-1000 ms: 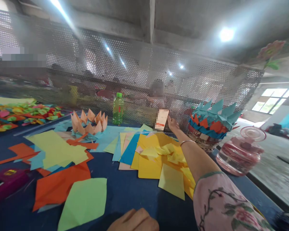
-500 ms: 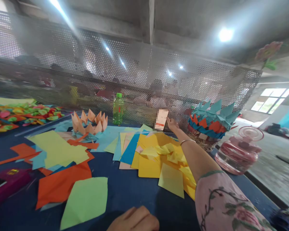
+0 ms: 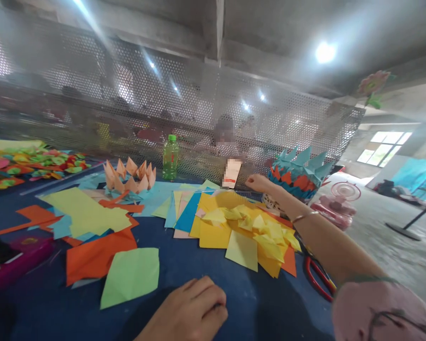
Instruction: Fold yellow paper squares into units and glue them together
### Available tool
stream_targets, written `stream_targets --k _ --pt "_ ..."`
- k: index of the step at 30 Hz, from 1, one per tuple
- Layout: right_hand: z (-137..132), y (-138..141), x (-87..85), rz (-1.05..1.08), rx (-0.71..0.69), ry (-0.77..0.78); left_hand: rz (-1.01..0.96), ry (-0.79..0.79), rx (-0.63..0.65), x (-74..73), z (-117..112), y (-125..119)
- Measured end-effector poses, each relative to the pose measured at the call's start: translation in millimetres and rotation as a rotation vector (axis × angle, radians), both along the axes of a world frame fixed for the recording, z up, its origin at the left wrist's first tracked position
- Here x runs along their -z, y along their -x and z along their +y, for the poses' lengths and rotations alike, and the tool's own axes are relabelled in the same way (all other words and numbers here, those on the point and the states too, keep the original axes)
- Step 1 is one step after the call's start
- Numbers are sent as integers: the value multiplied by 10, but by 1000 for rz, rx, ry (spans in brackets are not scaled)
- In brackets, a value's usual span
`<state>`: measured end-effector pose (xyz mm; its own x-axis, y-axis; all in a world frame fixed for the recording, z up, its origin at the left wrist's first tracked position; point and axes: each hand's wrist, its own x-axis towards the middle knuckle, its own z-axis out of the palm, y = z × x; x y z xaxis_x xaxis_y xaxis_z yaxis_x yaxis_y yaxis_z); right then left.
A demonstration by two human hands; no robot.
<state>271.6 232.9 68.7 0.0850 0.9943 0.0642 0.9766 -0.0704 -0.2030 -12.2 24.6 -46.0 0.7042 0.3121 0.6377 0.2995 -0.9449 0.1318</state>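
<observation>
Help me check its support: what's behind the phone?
The perforated panel rises behind the phone, near the right hand. Anything the phone covers, including any prop, is hidden.

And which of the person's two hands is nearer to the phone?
Right. The right hand is just beside the phone, with a gap between them; the left hand is well short of it, low in the foreground.

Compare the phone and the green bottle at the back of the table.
The phone sits at a slant; the green bottle stands upright. The phone is flat with a pale screen; the bottle is rounded, see-through and capped. The right hand is near the phone, not touching it; neither hand is close to the bottle. Both are in front of the perforated panel.
</observation>
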Motion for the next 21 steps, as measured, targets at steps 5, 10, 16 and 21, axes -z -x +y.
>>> stream_targets --k 5,10,16,21 --pt "-866 264 147 -40 -276 109 -49 39 34 -11 5 32" --pt "-1573 463 422 -61 -397 99 32 173 40 -198 -70 82" --pt "-1673 384 583 -72 -288 71 90 190 7 -307 -81 90" --pt "-1630 301 627 -57 -244 73 93 191 -17 -322 -56 77"
